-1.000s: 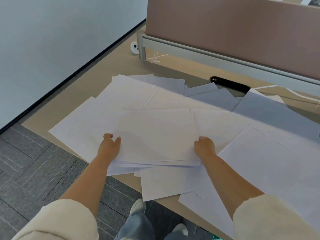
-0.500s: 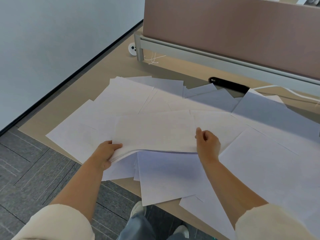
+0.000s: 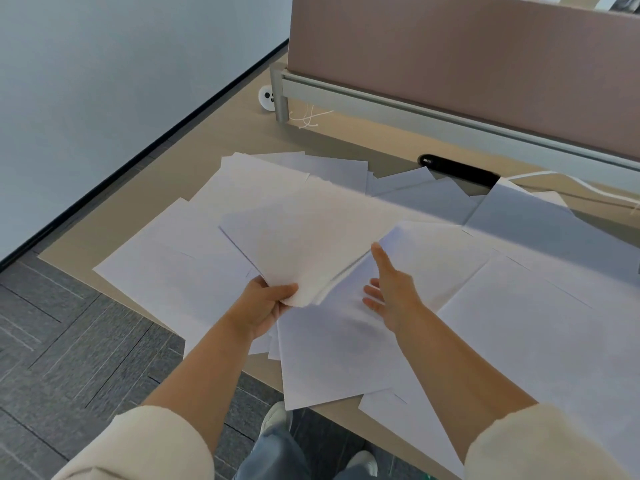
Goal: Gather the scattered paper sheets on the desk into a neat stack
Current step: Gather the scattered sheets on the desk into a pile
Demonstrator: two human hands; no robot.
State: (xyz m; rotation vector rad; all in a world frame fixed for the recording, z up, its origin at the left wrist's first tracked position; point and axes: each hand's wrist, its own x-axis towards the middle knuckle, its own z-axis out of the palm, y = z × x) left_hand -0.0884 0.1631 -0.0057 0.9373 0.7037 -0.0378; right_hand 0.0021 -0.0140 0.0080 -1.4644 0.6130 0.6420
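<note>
Many white paper sheets [image 3: 519, 306] lie scattered and overlapping across the beige desk [image 3: 242, 140]. My left hand [image 3: 266, 303] grips the near corner of a small bundle of sheets [image 3: 304, 244], lifted off the desk and tilted up to the right. My right hand [image 3: 391, 289] hovers flat with straight fingers just right of the bundle, over a loose sheet [image 3: 332, 358] that overhangs the desk's front edge. It holds nothing.
A brown partition [image 3: 467, 64] on a grey rail runs along the desk's back. A black cable slot [image 3: 457, 168], a white cable [image 3: 554, 178] and a white socket [image 3: 266, 97] lie near it. Grey carpet floor [image 3: 69, 341] is on the left, a wall beyond.
My left hand lifted the bundle off the desk and swung it up and leftward. My right hand let go of the bundle's right edge and now hovers open beside it.
</note>
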